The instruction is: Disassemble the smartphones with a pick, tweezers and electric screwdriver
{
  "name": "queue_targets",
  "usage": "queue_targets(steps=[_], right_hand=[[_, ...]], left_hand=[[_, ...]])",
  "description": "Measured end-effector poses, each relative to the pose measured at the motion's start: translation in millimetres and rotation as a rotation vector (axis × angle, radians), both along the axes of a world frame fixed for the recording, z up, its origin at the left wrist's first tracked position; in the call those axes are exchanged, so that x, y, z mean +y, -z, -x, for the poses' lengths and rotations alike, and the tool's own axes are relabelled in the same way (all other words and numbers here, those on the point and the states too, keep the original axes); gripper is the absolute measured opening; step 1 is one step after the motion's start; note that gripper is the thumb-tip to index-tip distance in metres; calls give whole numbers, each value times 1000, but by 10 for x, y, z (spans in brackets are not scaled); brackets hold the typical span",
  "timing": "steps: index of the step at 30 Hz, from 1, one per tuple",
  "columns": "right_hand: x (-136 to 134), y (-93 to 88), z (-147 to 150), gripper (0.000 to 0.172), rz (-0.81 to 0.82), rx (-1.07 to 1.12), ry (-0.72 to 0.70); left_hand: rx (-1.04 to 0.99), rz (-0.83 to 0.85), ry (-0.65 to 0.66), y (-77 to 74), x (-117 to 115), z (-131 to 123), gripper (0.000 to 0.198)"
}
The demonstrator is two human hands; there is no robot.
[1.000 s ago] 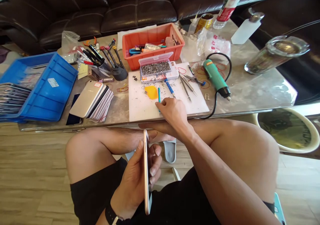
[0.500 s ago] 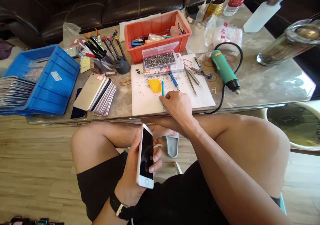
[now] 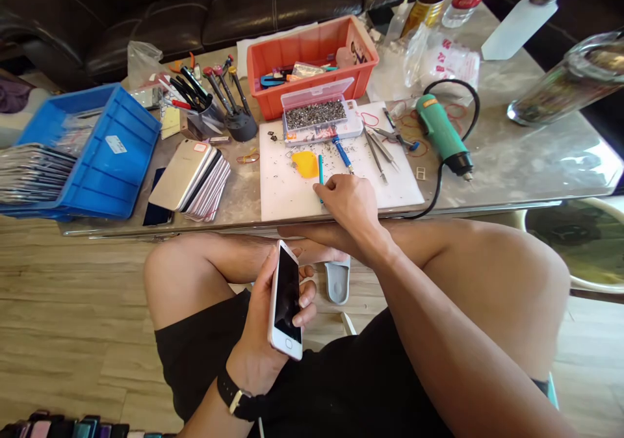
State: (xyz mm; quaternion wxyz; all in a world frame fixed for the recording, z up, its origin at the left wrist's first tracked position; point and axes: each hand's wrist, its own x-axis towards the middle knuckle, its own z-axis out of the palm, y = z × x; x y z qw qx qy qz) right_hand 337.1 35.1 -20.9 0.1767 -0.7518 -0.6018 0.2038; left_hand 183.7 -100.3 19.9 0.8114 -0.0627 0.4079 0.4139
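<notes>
My left hand (image 3: 263, 314) is wrapped round a white smartphone (image 3: 286, 298), held tilted above my lap with its dark screen up. On the white mat (image 3: 287, 201), my right hand (image 3: 353, 197) has its fingers closed over the lower part of a thin teal stick (image 3: 320, 168); the fingertips are partly hidden. Just left of the stick lies a yellow-orange pick-like piece (image 3: 305, 164). A blue screwdriver (image 3: 342, 154) points toward my right hand, and tweezers (image 3: 376, 156) lie to its right. Behind them stands a lidded clear box (image 3: 314, 116) full of tiny screws.
A stack of phones and panels (image 3: 195, 181) stands left of the mat, beside a blue bin (image 3: 121, 158). A red bin (image 3: 263, 97) and a screwdriver holder (image 3: 240, 126) are behind. To the right lie a green heat gun or power tool (image 3: 441, 129) and its black cable.
The whole view has shifted slightly, with the table now a little further right and up. Both hands keep nearly the same pose, the phone and the stick with them.
</notes>
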Motion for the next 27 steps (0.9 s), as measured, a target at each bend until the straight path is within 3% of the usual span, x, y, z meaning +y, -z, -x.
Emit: queue_targets(steps=[11,18,24,27], right_hand=[[-6,-10,3,29,7,-2,-8],[-4,-13,3,30,7,-7,-13],[-6,-1,-2,29,-9,-4,-12],[-7,-6,-1,30,1,-1,-14]], left_hand=[[-11,187,-130,85,-58,54,60],[89,331,-158,14,-34,9,59],[78,314,-146,38,-35,7,61],[34,210,-121,43,-50,1,58]])
